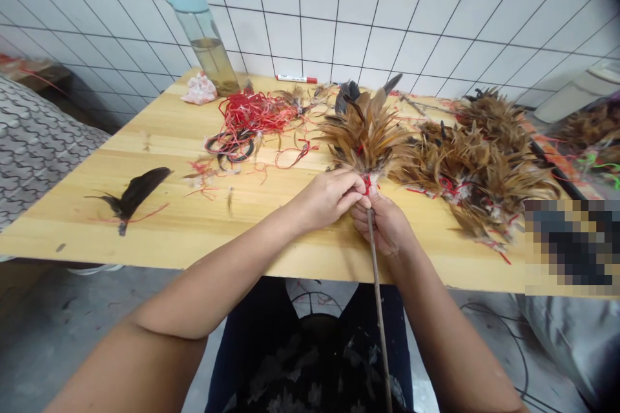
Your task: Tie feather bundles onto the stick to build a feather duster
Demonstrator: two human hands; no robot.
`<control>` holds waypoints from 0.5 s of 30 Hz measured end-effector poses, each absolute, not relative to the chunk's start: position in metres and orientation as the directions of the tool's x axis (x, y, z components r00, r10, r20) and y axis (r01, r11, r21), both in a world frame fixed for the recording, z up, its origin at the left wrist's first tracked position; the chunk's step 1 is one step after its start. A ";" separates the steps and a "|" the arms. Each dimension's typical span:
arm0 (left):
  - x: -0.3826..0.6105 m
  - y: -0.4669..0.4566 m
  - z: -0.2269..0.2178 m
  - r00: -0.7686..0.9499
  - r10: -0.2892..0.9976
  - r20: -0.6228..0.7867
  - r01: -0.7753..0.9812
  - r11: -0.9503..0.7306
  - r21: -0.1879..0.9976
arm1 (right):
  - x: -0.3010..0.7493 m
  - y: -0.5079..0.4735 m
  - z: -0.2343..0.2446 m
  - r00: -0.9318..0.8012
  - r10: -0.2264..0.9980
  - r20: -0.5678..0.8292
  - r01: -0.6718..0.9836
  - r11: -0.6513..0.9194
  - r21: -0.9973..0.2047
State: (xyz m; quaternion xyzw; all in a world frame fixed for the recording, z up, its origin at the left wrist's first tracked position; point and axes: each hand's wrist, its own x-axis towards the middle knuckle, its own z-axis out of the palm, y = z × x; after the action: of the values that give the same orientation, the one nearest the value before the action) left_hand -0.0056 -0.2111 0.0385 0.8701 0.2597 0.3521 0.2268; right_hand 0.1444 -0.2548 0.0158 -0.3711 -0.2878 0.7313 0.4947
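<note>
A fan of brown feathers point(365, 132) sits on the end of a thin stick point(378, 310) that runs down toward my lap. My left hand point(329, 197) is closed, pinching the red-bound base of the feather bunch. My right hand point(385, 226) is wrapped round the stick just under the binding, fingers touching the left hand's. Both hands hover over the near edge of the wooden table point(159, 219).
A heap of bound brown feather bundles point(479, 164) lies to the right. A tangle of red string point(252, 116), a single dark feather point(133, 193), a water bottle point(206, 39), a red marker point(296, 79) and a crumpled pink wad point(199, 90) lie on the table. Tiled wall behind.
</note>
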 end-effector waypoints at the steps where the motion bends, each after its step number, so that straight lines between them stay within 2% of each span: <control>1: -0.006 -0.211 0.038 0.620 0.616 0.487 0.296 -0.758 0.582 | 0.145 -0.255 0.015 -0.241 0.936 -0.257 -0.506 -0.347 -0.790; 8: -0.005 -0.209 0.035 0.619 0.623 0.479 0.313 -0.755 0.576 | 0.145 -0.257 0.014 -0.267 0.934 -0.236 -0.477 -0.341 -0.810; 15: -0.002 -0.209 0.030 0.523 0.663 0.537 0.311 -0.734 0.604 | 0.143 -0.255 0.021 -0.218 0.950 -0.224 -0.545 -0.309 -0.779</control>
State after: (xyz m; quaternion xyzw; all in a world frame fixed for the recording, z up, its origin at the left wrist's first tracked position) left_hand -0.0021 -0.2094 0.0298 0.8435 0.2885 0.3943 0.2231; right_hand 0.1432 -0.2553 0.0209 -0.3556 -0.2846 0.7266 0.5144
